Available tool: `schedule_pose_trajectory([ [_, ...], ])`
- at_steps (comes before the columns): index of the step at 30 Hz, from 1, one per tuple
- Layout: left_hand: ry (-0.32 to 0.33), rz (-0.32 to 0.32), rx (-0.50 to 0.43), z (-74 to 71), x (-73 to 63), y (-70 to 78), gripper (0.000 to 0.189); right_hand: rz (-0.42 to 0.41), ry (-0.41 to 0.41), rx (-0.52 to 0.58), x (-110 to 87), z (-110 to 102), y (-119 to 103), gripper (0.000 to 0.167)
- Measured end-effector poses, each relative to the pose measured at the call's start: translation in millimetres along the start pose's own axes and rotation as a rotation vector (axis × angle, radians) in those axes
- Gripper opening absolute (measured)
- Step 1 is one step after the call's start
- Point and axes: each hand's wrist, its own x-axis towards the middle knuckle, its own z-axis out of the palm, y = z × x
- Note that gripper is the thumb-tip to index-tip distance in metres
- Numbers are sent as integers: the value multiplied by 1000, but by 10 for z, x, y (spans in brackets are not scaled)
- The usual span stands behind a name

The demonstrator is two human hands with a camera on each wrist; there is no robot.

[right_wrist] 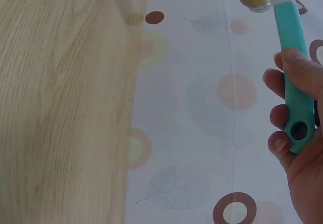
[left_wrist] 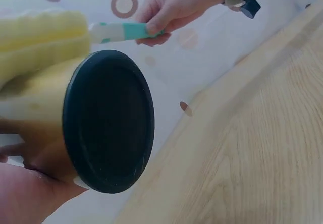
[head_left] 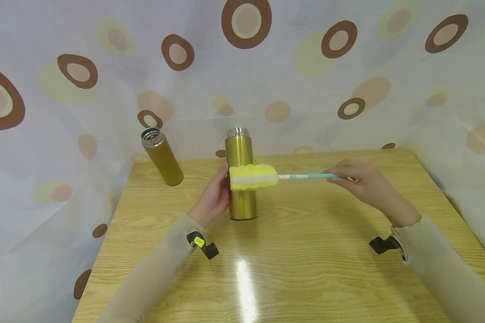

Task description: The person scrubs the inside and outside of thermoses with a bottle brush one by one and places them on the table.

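Note:
My left hand (head_left: 215,196) grips a gold thermos bottle (head_left: 242,206) from its left side and keeps it upright above the table. The bottle has no lid, and its steel neck shows at the top. In the left wrist view its dark round base (left_wrist: 108,123) faces the camera. With my right hand (head_left: 355,179) I hold a bottle brush (head_left: 254,177) by the end of its teal and white handle (right_wrist: 292,82). The brush lies level, its yellow sponge head crossing the front of the bottle and hiding part of it. Fingers and thumb wrap the handle in the right wrist view.
A second gold thermos bottle (head_left: 163,159), also lidless, stands at the table's back left. The wooden table (head_left: 307,269) meets a patterned white curtain (head_left: 307,98) at the back and sides. Each wrist wears a small black camera mount (head_left: 384,245).

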Motion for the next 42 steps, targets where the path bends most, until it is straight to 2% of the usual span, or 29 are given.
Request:
schedule_pose_trajectory([
  [3,10,33,-5,-17,24,34,50,-57,-38,36,-20,19,23,33],
  [7,14,62,-11,-52,39,67,44,-113,-73,100,-46,43,50,18],
  [9,3,61,-17,-62,48,73,40,-118,-87,128,-61,51,62,17],
  [12,3,28,-17,-65,46,73,37,-107,-87,131,-76,48,68,19],
  [18,-14,-47,-29,-66,31,36,43,-96,-17,65,-68,28,76,14],
  [24,-75,-110,-3,-78,13,-9,48,-37,54,10,-36,-8,66,16],
  [26,-102,-121,25,-82,8,-27,47,-12,83,-6,-18,-22,69,22],
  [28,-130,-117,62,-88,3,-50,44,3,120,-26,1,-32,77,27],
  [31,-165,-91,103,-96,1,-90,37,10,169,-65,32,-46,75,18],
  [33,-171,-74,120,-100,1,-112,32,14,191,-89,55,-49,63,25],
  [35,-163,-62,119,-100,2,-127,31,23,199,-105,74,-51,43,36],
  [38,-137,-54,119,-100,5,-142,33,34,198,-127,92,-45,19,36],
  [39,-123,-52,116,-104,5,-147,36,32,194,-126,91,-39,18,35],
  [42,-93,-47,99,-115,9,-144,48,10,175,-114,68,-8,35,17],
])
